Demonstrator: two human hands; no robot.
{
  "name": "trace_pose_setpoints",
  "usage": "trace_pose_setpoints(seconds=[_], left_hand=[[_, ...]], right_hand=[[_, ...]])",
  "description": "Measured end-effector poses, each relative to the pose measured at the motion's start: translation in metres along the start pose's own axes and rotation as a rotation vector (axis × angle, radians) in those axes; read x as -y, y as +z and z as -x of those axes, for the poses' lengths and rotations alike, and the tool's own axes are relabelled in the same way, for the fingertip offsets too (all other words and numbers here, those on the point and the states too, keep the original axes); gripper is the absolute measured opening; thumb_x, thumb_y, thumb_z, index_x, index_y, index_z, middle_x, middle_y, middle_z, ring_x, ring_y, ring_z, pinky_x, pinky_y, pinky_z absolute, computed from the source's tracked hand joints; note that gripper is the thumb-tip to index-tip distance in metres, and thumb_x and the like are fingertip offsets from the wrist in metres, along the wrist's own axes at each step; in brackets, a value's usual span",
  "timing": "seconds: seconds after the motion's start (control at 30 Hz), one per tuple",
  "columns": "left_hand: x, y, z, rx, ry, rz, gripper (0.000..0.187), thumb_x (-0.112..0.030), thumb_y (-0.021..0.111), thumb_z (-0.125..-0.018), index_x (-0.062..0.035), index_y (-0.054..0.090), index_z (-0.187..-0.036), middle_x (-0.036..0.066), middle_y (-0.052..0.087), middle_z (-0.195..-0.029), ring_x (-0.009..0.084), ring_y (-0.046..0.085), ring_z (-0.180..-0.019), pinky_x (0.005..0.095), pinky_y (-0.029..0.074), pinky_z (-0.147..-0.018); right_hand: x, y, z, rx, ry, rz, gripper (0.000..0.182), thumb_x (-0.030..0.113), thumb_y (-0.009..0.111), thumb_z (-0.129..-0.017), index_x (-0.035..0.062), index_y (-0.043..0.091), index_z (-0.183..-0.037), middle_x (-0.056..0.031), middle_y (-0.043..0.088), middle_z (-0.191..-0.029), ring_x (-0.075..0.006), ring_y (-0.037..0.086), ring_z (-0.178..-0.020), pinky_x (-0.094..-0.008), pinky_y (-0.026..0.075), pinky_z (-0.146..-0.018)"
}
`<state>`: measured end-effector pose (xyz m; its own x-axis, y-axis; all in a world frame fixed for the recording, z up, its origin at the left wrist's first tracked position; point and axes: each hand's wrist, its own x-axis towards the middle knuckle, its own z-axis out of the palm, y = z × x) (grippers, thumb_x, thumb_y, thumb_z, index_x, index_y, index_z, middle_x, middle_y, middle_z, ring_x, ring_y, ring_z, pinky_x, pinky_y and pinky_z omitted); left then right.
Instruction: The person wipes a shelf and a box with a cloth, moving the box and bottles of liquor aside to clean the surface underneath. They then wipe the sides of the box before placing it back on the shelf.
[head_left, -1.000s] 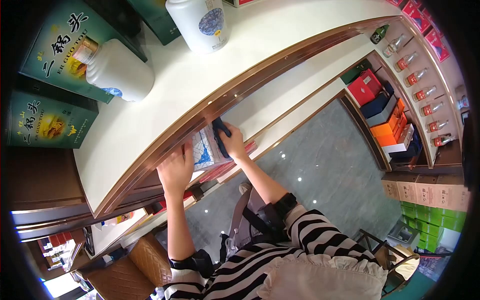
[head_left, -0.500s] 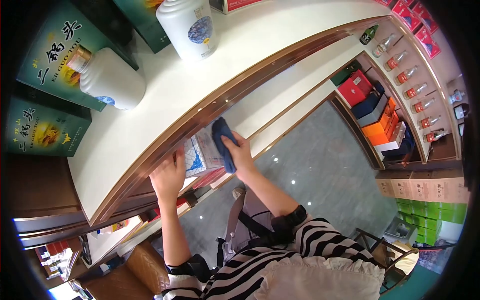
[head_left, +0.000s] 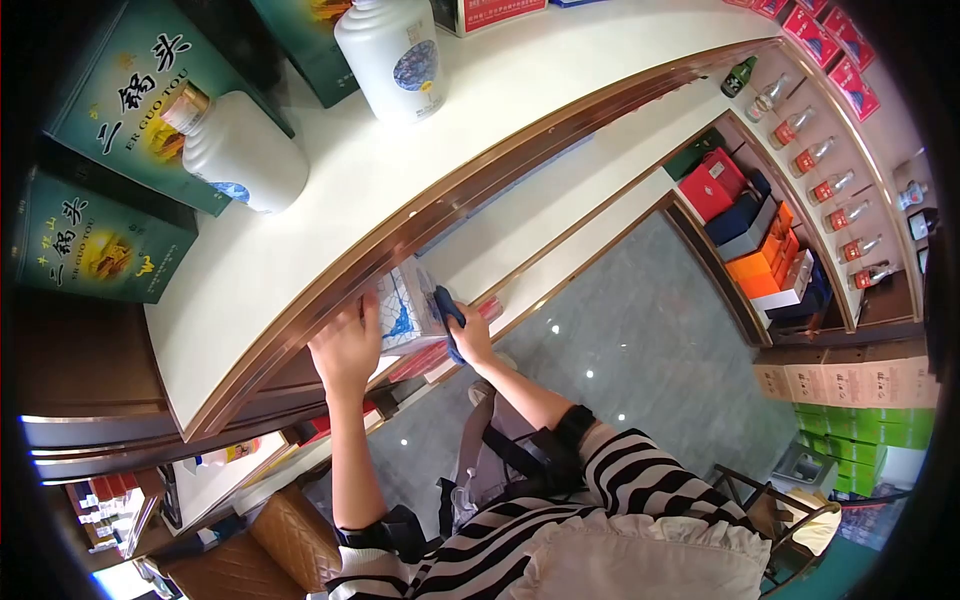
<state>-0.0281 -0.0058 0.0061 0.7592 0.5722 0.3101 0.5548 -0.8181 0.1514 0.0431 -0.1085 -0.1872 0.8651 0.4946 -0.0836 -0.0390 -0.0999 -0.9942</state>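
A box (head_left: 400, 318) with a white-and-blue crackle pattern stands on the lower shelf, just under the rim of the upper one. My left hand (head_left: 345, 350) holds it along its left side, fingertips partly hidden behind the box and shelf rim. On the other side, my right hand (head_left: 470, 338) grips a folded dark blue cloth (head_left: 449, 322) and presses it against the box's right face. Beneath and beside the box lie some red packages (head_left: 418, 360), partly covered.
On the upper shelf (head_left: 330, 200) stand two white bottles (head_left: 245, 155) and green boxes (head_left: 125, 110). Its brown curved rim (head_left: 400, 225) overhangs my hands. To the right are a shelf of several small bottles (head_left: 830, 187), orange boxes (head_left: 768, 262) and stacked cartons (head_left: 850, 378).
My right hand and the cloth have moved down along the box's right face, and the cloth appears edge-on. My left hand stays at the box's left side. The view has shifted slightly.
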Motion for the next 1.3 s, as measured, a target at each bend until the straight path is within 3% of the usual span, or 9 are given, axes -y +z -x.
trace_pose_setpoints(seconds=[0.07, 0.23, 0.3, 0.33, 0.57, 0.67, 0.83, 1.03, 1.3], left_hand=[[0.000, 0.001, 0.000, -0.090, 0.062, -0.027, 0.032, -0.033, 0.043, -0.081, -0.0062, 0.054, -0.096, 0.020, 0.055, -0.091, 0.0376, 0.050, -0.086, 0.0451, 0.036, -0.078], [0.001, 0.002, 0.000, -0.111, 0.055, -0.010, 0.032, -0.032, 0.044, -0.081, -0.0069, 0.054, -0.098, 0.021, 0.055, -0.090, 0.0388, 0.051, -0.084, 0.0463, 0.037, -0.077], [0.002, 0.002, 0.000, -0.088, 0.042, -0.006, 0.032, -0.032, 0.044, -0.081, -0.0071, 0.054, -0.098, 0.020, 0.055, -0.090, 0.0384, 0.051, -0.084, 0.0462, 0.038, -0.076], [0.002, 0.002, 0.000, -0.089, 0.043, 0.000, 0.032, -0.032, 0.044, -0.081, -0.0074, 0.054, -0.098, 0.020, 0.056, -0.089, 0.0378, 0.051, -0.084, 0.0458, 0.038, -0.076], [-0.001, -0.001, -0.002, -0.092, 0.046, 0.023, 0.027, -0.028, 0.047, -0.080, -0.0071, 0.058, -0.092, 0.015, 0.057, -0.090, 0.0322, 0.052, -0.083, 0.0422, 0.039, -0.075], [0.000, 0.000, 0.001, -0.065, 0.028, 0.003, 0.032, -0.032, 0.043, -0.082, -0.0067, 0.054, -0.099, 0.019, 0.055, -0.093, 0.0364, 0.050, -0.089, 0.0447, 0.036, -0.079], [0.001, 0.002, 0.000, -0.051, 0.013, 0.004, 0.034, -0.032, 0.043, -0.081, -0.0063, 0.053, -0.101, 0.019, 0.054, -0.096, 0.0367, 0.049, -0.091, 0.0454, 0.035, -0.081], [0.001, 0.001, 0.001, -0.069, 0.018, -0.007, 0.033, -0.033, 0.043, -0.081, -0.0071, 0.055, -0.098, 0.018, 0.057, -0.090, 0.0363, 0.051, -0.087, 0.0463, 0.036, -0.080], [-0.001, 0.000, 0.002, -0.038, 0.010, 0.042, 0.031, -0.032, 0.044, -0.082, -0.0071, 0.056, -0.094, 0.016, 0.057, -0.089, 0.0355, 0.051, -0.086, 0.0464, 0.034, -0.079]], right_hand=[[-0.027, 0.001, -0.001, -0.022, 0.080, 0.330, 0.026, 0.012, 0.052, -0.072, 0.0039, 0.056, -0.096, -0.0202, 0.058, -0.084, -0.0323, 0.057, -0.077, -0.0358, 0.045, -0.069], [-0.034, -0.009, -0.017, -0.004, -0.023, 0.364, 0.025, 0.013, 0.052, -0.072, 0.0023, 0.056, -0.095, -0.0189, 0.059, -0.079, -0.0330, 0.057, -0.077, -0.0372, 0.044, -0.068], [0.010, -0.020, -0.021, -0.067, 0.247, 0.077, 0.025, 0.012, 0.053, -0.072, 0.0006, 0.056, -0.094, -0.0187, 0.059, -0.077, -0.0299, 0.058, -0.074, -0.0347, 0.043, -0.066], [0.027, -0.022, -0.023, -0.039, 0.184, -0.087, 0.021, 0.013, 0.053, -0.079, -0.0012, 0.056, -0.093, -0.0050, 0.056, -0.068, -0.0089, 0.051, -0.058, -0.0203, 0.041, -0.053], [0.141, 0.002, 0.011, -0.122, -0.160, -0.412, 0.023, 0.011, 0.051, -0.081, -0.0046, 0.052, -0.098, -0.0005, 0.054, -0.072, -0.0033, 0.045, -0.063, -0.0175, 0.039, -0.057], [0.111, -0.001, 0.009, -0.062, -0.076, -0.290, 0.022, 0.009, 0.050, -0.080, -0.0043, 0.053, -0.097, -0.0039, 0.055, -0.073, -0.0061, 0.047, -0.065, -0.0202, 0.040, -0.060], [0.011, -0.003, 0.000, -0.001, 0.017, 0.202, 0.027, 0.012, 0.051, -0.073, 0.0011, 0.055, -0.098, -0.0209, 0.058, -0.084, -0.0327, 0.057, -0.077, -0.0360, 0.044, -0.067], [-0.029, -0.020, -0.027, 0.111, 0.138, 0.353, 0.027, 0.012, 0.052, -0.073, 0.0023, 0.056, -0.097, -0.0214, 0.057, -0.088, -0.0341, 0.056, -0.082, -0.0389, 0.044, -0.071], [0.135, -0.029, -0.012, 0.091, 0.028, -0.520, 0.022, 0.016, 0.052, -0.082, 0.0005, 0.054, -0.098, -0.0004, 0.056, -0.078, -0.0046, 0.048, -0.068, -0.0182, 0.040, -0.061]])
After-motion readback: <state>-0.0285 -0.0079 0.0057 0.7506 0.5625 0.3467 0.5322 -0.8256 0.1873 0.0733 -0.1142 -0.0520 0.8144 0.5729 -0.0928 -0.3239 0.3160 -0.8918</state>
